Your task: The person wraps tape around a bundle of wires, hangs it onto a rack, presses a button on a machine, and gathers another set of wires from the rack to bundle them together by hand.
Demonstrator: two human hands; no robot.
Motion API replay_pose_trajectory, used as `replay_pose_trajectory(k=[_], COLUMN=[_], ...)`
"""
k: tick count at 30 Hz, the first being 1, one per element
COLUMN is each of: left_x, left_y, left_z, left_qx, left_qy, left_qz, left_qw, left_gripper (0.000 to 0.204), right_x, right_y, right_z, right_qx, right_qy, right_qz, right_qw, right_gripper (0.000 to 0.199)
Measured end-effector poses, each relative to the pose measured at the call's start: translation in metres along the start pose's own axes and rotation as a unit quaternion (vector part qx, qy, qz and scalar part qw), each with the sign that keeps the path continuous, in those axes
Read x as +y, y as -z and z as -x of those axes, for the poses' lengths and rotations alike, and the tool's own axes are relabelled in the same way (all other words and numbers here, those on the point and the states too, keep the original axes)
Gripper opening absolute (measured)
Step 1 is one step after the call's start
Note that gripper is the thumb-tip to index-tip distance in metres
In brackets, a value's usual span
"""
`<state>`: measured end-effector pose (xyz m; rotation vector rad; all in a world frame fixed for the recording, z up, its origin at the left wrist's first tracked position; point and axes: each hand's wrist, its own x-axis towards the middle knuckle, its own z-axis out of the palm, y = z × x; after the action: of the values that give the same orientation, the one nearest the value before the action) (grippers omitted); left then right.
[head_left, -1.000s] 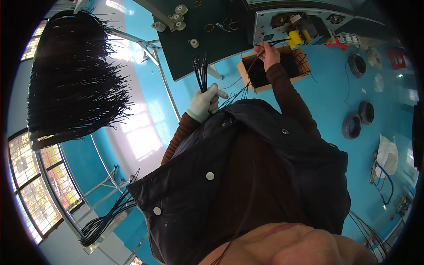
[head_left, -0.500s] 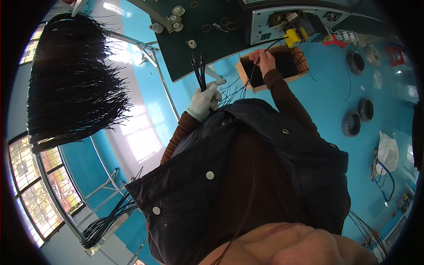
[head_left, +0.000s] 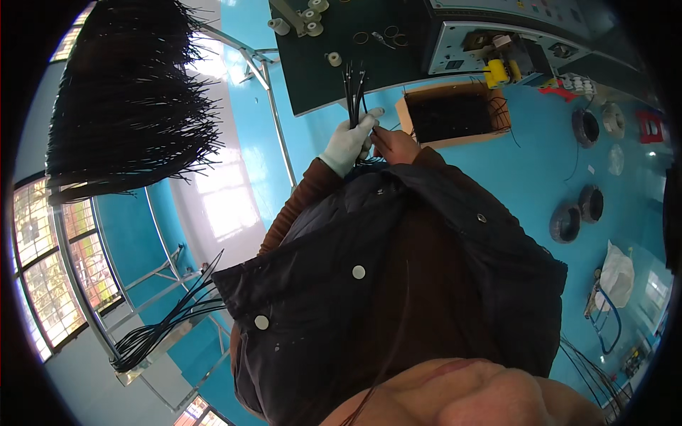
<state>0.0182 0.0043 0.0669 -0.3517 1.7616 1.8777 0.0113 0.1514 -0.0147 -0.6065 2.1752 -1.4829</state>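
Note:
My left hand point(head_left: 348, 144), in a pale glove, is closed around a small bundle of thin black cables point(head_left: 354, 99). Their ends stick up above the fist, with small bright tips. Close against it is my bare right hand point(head_left: 396, 145), its fingers pinched together beside the bundle. A single dark cable seems to run from those fingers up along the others, though the grip is partly hidden by the left hand. Below both hands, the cables' lower lengths mostly vanish behind my dark vest point(head_left: 398, 234).
Ahead is a dark table point(head_left: 312, 78) with several spools point(head_left: 334, 59). A machine with a yellow part point(head_left: 497, 73) stands right of it, above a cardboard box point(head_left: 455, 140) of black cables. A thick cable bunch point(head_left: 128, 106) hangs at left. Cable coils point(head_left: 566, 221) lie on the blue floor.
My right hand has come back from beside the machine and box to meet my left hand at the bundle. The whole view has shifted slightly, with the table and machine now further right.

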Motion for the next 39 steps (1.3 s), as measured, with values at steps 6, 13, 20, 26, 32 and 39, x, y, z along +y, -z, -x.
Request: replay_pose_trajectory(k=[6, 13, 20, 26, 32, 39], left_x=[-0.017, -0.032, -0.032, -0.024, -0.028, -0.024], left_y=[0.011, 0.013, 0.017, 0.008, 0.01, 0.01], left_z=[-0.002, -0.004, 0.002, 0.008, 0.004, -0.001], left_qx=[-0.007, 0.022, -0.001, -0.026, -0.047, -0.022], left_qy=[0.023, -0.136, -0.04, -0.04, -0.021, 0.005], left_qz=[-0.006, -0.034, 0.091, 0.131, 0.141, 0.138], left_qw=[1.0, 0.99, 0.995, 0.99, 0.989, 0.99], left_gripper=[0.031, 0.031, 0.033, 0.037, 0.037, 0.033], right_x=[0.021, 0.131, 0.096, 0.093, 0.085, 0.067], right_y=[-0.001, 0.04, 0.1, 0.107, 0.102, 0.101], right_z=[0.001, 0.004, -0.015, -0.021, -0.023, -0.034], right_qx=[-0.064, 0.243, 0.342, 0.291, 0.271, 0.303], right_qy=[0.042, -0.141, -0.091, -0.02, -0.018, -0.029], right_qz=[0.051, -0.204, -0.46, -0.54, -0.53, -0.548], right_qw=[0.996, 0.938, 0.814, 0.79, 0.803, 0.779], right_gripper=[0.026, 0.024, 0.051, 0.029, 0.025, 0.023])
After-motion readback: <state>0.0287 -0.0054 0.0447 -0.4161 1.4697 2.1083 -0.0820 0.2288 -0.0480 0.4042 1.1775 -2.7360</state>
